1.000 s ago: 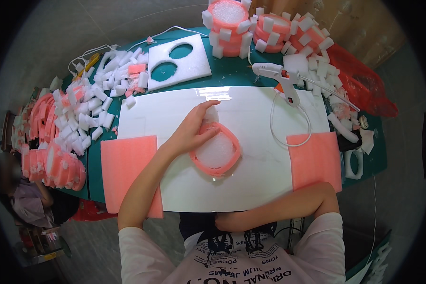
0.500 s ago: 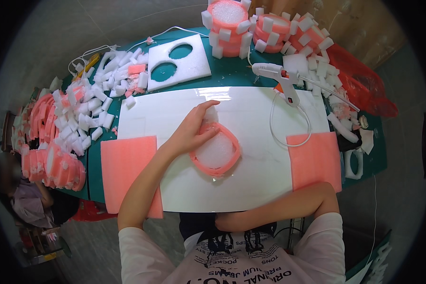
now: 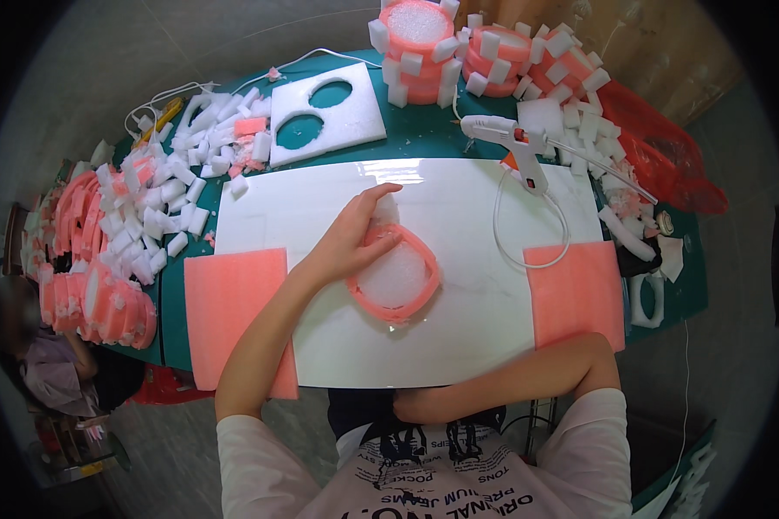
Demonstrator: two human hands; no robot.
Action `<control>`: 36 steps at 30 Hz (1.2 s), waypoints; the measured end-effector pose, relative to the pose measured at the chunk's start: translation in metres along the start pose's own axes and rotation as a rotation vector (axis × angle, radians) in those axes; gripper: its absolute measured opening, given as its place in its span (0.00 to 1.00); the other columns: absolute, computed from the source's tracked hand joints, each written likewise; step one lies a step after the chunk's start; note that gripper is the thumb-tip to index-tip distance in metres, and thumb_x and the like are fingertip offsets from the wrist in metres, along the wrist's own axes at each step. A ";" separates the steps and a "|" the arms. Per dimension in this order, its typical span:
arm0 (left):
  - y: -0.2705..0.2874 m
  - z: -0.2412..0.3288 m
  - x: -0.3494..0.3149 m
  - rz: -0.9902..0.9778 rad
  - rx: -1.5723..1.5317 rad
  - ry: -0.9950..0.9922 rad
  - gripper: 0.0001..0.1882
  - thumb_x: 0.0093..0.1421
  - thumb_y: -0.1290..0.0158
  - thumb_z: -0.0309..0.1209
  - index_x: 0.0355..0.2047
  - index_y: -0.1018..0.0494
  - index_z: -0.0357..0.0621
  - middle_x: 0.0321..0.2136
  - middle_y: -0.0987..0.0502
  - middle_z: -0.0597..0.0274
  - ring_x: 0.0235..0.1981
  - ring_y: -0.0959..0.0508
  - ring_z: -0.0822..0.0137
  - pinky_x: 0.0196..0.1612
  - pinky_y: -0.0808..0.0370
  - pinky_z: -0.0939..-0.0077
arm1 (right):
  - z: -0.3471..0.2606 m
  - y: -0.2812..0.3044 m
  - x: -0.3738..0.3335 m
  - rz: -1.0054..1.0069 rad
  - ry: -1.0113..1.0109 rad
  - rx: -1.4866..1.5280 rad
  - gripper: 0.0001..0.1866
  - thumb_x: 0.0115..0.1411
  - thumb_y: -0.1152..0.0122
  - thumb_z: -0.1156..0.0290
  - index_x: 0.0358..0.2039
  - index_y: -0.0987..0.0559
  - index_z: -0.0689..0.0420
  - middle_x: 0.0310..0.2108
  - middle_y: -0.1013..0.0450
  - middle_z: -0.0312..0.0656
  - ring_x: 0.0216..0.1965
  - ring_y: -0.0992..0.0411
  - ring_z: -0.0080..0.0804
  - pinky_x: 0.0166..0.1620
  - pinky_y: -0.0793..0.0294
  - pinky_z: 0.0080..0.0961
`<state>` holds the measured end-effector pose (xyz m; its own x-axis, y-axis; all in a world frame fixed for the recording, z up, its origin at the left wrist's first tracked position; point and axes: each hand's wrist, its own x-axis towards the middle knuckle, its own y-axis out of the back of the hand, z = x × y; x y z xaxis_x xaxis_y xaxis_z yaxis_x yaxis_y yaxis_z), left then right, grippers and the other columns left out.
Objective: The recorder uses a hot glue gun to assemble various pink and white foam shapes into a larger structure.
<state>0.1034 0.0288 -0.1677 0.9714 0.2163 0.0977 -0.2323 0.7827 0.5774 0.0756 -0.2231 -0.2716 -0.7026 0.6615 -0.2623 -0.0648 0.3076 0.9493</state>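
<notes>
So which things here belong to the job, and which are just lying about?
Likely part of the job:
pink foam ring, touched by the left hand
white board beneath it
glue gun, untouched but close

Seemingly lying about:
red plastic bag
white foam sheet with two holes

T-shirt (image 3: 459, 471), one: pale, short sleeves (image 3: 264, 463), dark block lettering across the front, black pictorial print (image 3: 404, 443) near the hem. Lower garment (image 3: 351, 408), one: dark. Left hand (image 3: 357, 235) and right hand (image 3: 417, 406): bare, from where I stand.

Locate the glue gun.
The glue gun is right of centre in the head view, at the far edge of the white board, beside foam pieces.
</notes>
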 end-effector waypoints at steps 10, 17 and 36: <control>0.000 -0.001 0.000 -0.006 -0.011 -0.001 0.32 0.56 0.45 0.32 0.60 0.44 0.46 0.48 0.30 0.50 0.45 0.27 0.59 0.52 0.33 0.69 | 0.002 0.007 -0.002 -0.065 -0.013 0.011 0.07 0.43 0.41 0.71 0.22 0.17 0.57 0.23 0.23 0.42 0.29 0.24 0.41 0.32 0.27 0.46; -0.001 -0.001 0.000 0.008 0.010 -0.009 0.32 0.56 0.45 0.31 0.59 0.44 0.46 0.48 0.30 0.50 0.45 0.27 0.59 0.53 0.33 0.69 | 0.002 0.013 -0.004 -0.038 -0.014 0.007 0.07 0.43 0.41 0.71 0.22 0.17 0.58 0.23 0.23 0.42 0.28 0.25 0.40 0.31 0.27 0.46; 0.000 -0.001 0.000 0.000 -0.019 0.001 0.32 0.56 0.46 0.31 0.59 0.44 0.46 0.47 0.30 0.50 0.44 0.27 0.60 0.52 0.32 0.70 | 0.001 0.007 -0.002 -0.036 -0.014 -0.013 0.06 0.43 0.40 0.71 0.21 0.17 0.57 0.23 0.23 0.41 0.28 0.25 0.39 0.31 0.27 0.45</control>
<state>0.1031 0.0295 -0.1689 0.9714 0.2166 0.0967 -0.2329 0.7936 0.5621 0.0766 -0.2217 -0.2647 -0.6899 0.6596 -0.2983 -0.0990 0.3222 0.9415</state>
